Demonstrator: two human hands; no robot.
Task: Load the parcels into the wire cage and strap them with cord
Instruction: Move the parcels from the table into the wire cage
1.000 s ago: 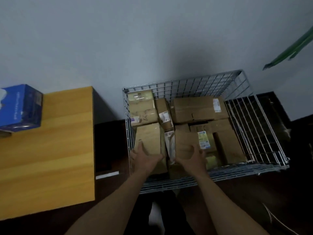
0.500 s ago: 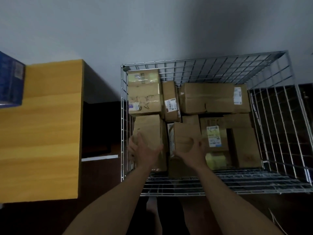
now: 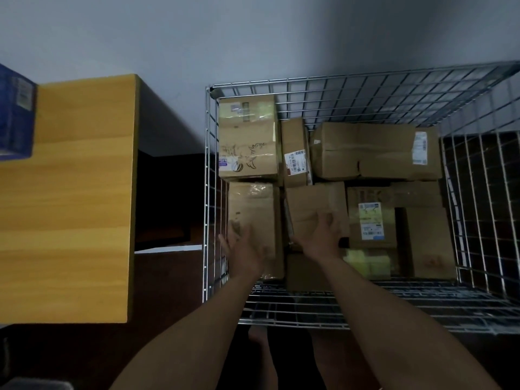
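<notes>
A wire cage (image 3: 351, 80) stands against the wall, packed with several brown cardboard parcels. My left hand (image 3: 242, 249) lies with spread fingers on the tall near-left parcel (image 3: 253, 209), beside the cage's left wall. My right hand (image 3: 320, 235) grips the near end of the middle parcel (image 3: 312, 204), fingers on top and thumb at its left edge. A labelled parcel (image 3: 368, 220) sits just right of that hand. A long parcel (image 3: 374, 150) and a taped parcel (image 3: 247, 136) fill the back row. No cord is in view.
A yellow wooden table (image 3: 70, 206) stands left of the cage, with a blue box (image 3: 14, 114) at its far-left corner. A dark gap separates table and cage. The cage's near wire wall (image 3: 365, 308) lies folded down toward me. The floor is dark.
The view has dropped closer to the cage. My right hand has slid further onto the middle parcel. My left hand stays on the near-left parcel.
</notes>
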